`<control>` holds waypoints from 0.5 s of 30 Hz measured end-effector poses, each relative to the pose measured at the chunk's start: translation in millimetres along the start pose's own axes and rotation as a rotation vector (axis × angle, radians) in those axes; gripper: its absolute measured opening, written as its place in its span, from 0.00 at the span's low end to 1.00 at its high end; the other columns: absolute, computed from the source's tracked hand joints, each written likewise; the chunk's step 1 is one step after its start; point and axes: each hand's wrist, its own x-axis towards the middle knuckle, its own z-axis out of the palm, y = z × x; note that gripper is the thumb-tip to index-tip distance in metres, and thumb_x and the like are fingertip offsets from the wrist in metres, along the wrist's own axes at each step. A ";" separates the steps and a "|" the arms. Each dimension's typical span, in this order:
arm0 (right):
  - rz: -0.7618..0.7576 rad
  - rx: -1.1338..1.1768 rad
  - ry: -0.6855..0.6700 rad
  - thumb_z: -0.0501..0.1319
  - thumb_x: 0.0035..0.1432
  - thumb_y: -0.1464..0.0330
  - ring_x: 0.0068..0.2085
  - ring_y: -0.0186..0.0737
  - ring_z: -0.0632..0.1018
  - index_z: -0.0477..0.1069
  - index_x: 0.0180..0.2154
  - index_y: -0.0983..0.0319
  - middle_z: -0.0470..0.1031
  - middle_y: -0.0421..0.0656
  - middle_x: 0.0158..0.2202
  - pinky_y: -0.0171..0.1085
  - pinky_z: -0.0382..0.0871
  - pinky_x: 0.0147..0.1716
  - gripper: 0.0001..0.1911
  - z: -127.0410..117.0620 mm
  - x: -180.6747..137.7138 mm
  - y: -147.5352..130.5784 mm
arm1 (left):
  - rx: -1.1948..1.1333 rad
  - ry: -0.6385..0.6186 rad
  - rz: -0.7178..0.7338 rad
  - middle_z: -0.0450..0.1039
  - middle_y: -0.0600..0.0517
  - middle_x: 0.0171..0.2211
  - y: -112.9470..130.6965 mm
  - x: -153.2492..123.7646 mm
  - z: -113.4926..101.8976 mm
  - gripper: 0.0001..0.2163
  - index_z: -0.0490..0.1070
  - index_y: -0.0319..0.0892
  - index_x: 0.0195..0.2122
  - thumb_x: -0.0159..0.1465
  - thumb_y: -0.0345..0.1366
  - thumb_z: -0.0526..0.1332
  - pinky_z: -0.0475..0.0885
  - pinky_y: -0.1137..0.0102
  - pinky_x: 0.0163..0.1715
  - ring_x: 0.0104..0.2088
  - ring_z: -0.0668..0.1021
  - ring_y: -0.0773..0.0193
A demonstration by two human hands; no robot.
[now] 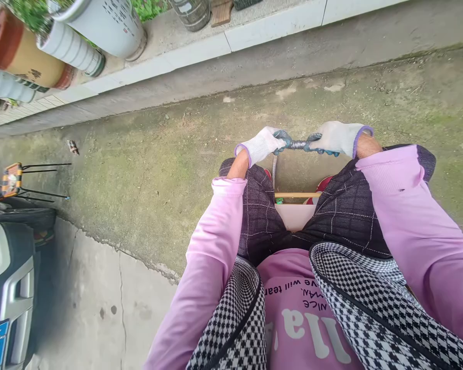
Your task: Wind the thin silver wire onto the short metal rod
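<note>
Right of centre, my gloved left hand point(269, 142) and right hand point(335, 139) grip a silvery rod point(298, 145). Flowerpots point(110, 28) stand upper left.

Silvery grey on the strand bundle point(297, 145); white, blue and purple on the gloves point(259, 145); pink on the sweatshirt point(216, 231); white checks over black on the trousers point(256, 216).

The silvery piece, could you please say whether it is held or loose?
Held: the left hand and right hand grip the silvery piece from both sides.
</note>
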 end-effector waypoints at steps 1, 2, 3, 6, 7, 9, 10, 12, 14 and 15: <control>0.055 -0.005 0.042 0.76 0.92 0.50 0.29 0.43 0.77 0.82 0.42 0.64 0.80 0.51 0.34 0.37 0.68 0.28 0.27 -2.2 -1.3 -1.5 | -0.034 -0.006 -0.016 0.74 0.57 0.24 -0.7 1.2 0.8 0.10 0.83 0.40 0.34 0.68 0.19 0.69 0.71 0.72 0.33 0.27 0.72 0.69; 0.091 0.020 0.084 0.75 0.92 0.49 0.30 0.43 0.78 0.83 0.44 0.64 0.80 0.52 0.35 0.37 0.69 0.29 0.27 -4.1 -2.7 -2.5 | -0.070 -0.009 -0.027 0.75 0.56 0.25 -1.4 2.4 1.0 0.09 0.85 0.40 0.37 0.68 0.19 0.69 0.73 0.72 0.34 0.28 0.74 0.68; 0.097 0.077 0.122 0.76 0.92 0.48 0.31 0.44 0.78 0.84 0.46 0.64 0.81 0.52 0.36 0.37 0.70 0.29 0.27 -5.5 -4.1 -3.2 | -0.103 -0.017 -0.033 0.78 0.55 0.26 -2.0 3.4 0.7 0.09 0.85 0.39 0.39 0.68 0.19 0.70 0.75 0.72 0.36 0.28 0.76 0.68; 0.011 0.312 0.213 0.78 0.89 0.40 0.30 0.45 0.77 0.86 0.53 0.63 0.79 0.51 0.36 0.38 0.74 0.29 0.31 -6.7 -10.0 -4.9 | -0.182 -0.058 -0.026 0.83 0.53 0.30 -3.2 4.8 -2.6 0.08 0.86 0.38 0.42 0.69 0.20 0.70 0.80 0.71 0.41 0.31 0.81 0.68; -0.020 0.368 0.234 0.78 0.88 0.39 0.30 0.45 0.76 0.87 0.56 0.64 0.79 0.51 0.36 0.39 0.75 0.29 0.32 -6.4 -13.2 -6.2 | -0.205 -0.064 -0.019 0.84 0.52 0.31 -3.8 5.0 -3.9 0.07 0.85 0.38 0.42 0.69 0.20 0.71 0.81 0.71 0.43 0.32 0.82 0.68; -0.058 0.431 0.259 0.77 0.89 0.38 0.31 0.45 0.76 0.88 0.60 0.65 0.77 0.51 0.35 0.39 0.76 0.29 0.34 -5.6 -21.6 -10.4 | -0.247 -0.075 0.009 0.86 0.51 0.35 -6.0 5.6 -6.2 0.06 0.84 0.37 0.42 0.70 0.20 0.72 0.82 0.71 0.46 0.34 0.84 0.69; -0.066 0.452 0.261 0.76 0.90 0.39 0.31 0.45 0.75 0.89 0.62 0.66 0.77 0.50 0.34 0.38 0.76 0.29 0.34 -5.5 -26.4 -12.7 | -0.261 -0.079 0.029 0.87 0.50 0.37 -7.6 6.3 -6.9 0.06 0.84 0.37 0.41 0.70 0.21 0.72 0.82 0.71 0.47 0.35 0.84 0.69; -0.090 0.500 0.242 0.74 0.91 0.39 0.31 0.44 0.74 0.89 0.64 0.66 0.75 0.49 0.34 0.37 0.74 0.28 0.35 -6.2 -35.6 -16.1 | -0.253 -0.085 0.066 0.90 0.48 0.42 -11.0 8.7 -7.5 0.05 0.84 0.38 0.42 0.71 0.22 0.71 0.83 0.70 0.50 0.37 0.86 0.68; -0.130 0.530 0.160 0.74 0.90 0.37 0.29 0.43 0.73 0.89 0.62 0.65 0.74 0.48 0.33 0.37 0.72 0.27 0.36 -8.5 -41.5 -15.9 | -0.178 -0.077 0.078 0.90 0.48 0.44 -13.3 11.3 -7.6 0.06 0.85 0.39 0.42 0.73 0.23 0.69 0.82 0.69 0.51 0.39 0.86 0.66; -0.153 0.528 0.091 0.75 0.89 0.35 0.29 0.42 0.72 0.90 0.61 0.65 0.74 0.47 0.33 0.37 0.71 0.27 0.37 -10.2 -42.7 -14.4 | -0.119 -0.077 0.075 0.89 0.48 0.42 -13.8 12.3 -7.7 0.07 0.84 0.39 0.40 0.74 0.23 0.68 0.81 0.69 0.50 0.39 0.86 0.65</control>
